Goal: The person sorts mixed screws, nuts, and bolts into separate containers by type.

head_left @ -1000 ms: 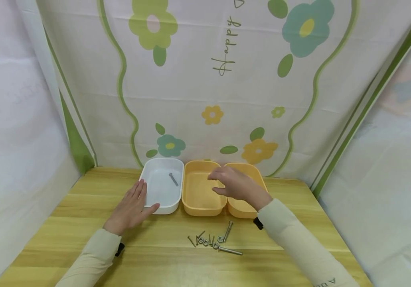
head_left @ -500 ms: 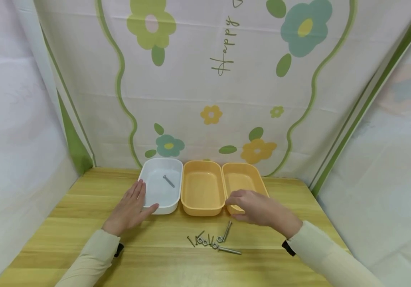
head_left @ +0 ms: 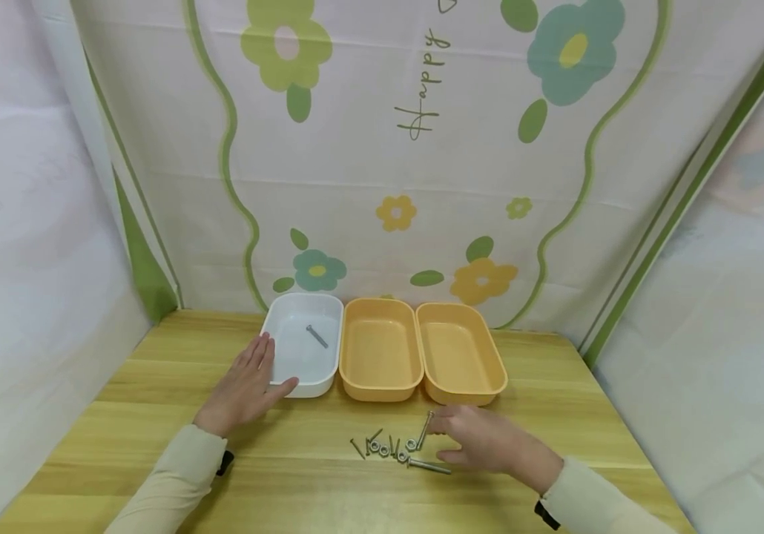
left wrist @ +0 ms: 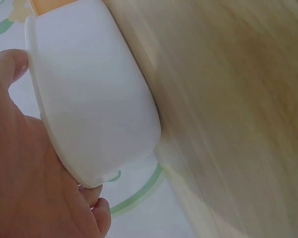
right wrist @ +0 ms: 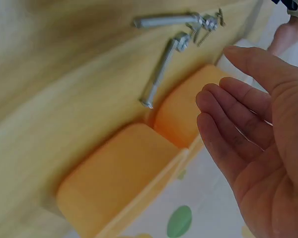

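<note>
My left hand [head_left: 242, 389] rests at the near left corner of a white plastic bin [head_left: 307, 389], fingers along its side and thumb over the front rim. One bolt [head_left: 317, 337] lies inside that bin. My right hand [head_left: 478, 441] is over the table beside the loose hardware, thumb and fingers apart with nothing between them, as the right wrist view shows. Closest to its fingertips is a long bolt [head_left: 426, 430] with a nut [head_left: 412, 445] at its lower end. Another long bolt [head_left: 430, 467] lies just in front, and several small screws [head_left: 357, 448] and nuts lie to the left.
Two orange bins stand right of the white one, side by side: a middle bin [head_left: 382, 394] and a right bin [head_left: 465, 397]. Behind them hangs a flowered cloth [head_left: 328, 163]. The wooden table [head_left: 275, 482] runs toward me from the bins.
My right hand has come from over the orange bins toward me, down to the loose hardware. The bolt in the white bin has shifted slightly left. My left hand stays put.
</note>
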Motion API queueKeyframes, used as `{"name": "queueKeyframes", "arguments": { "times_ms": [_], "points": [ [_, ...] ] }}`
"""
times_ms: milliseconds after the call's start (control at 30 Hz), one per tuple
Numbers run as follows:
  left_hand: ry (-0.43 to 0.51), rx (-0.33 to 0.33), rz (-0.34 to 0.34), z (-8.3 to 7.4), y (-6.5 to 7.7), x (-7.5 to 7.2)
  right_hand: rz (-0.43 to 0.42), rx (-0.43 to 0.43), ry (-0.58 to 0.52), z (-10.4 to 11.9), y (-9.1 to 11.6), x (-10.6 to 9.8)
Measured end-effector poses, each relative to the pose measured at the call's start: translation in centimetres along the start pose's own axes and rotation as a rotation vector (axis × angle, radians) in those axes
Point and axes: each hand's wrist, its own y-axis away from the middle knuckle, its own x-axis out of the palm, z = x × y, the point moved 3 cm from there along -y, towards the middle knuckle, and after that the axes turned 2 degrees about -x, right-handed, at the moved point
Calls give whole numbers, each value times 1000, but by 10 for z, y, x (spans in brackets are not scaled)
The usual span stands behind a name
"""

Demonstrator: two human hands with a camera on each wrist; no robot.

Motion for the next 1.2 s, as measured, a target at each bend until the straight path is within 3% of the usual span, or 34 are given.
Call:
{"name": "queueKeyframes", "arguments": {
  "times_ms": [233, 467, 633, 1200],
  "points": [
    [11, 7, -6, -2, -1, 1, -25, -23, -13, 0, 7, 32],
    [-14, 1, -21, -2, -1, 2, -23, 29, -50, -2, 10, 49],
    [-18, -4, -36, -1, -1, 3, -10, 67, -63, -3, 10, 54],
    [-11, -39, -12, 1, 0, 5, 12, 71, -193, -6, 6, 56]
  ]
}}
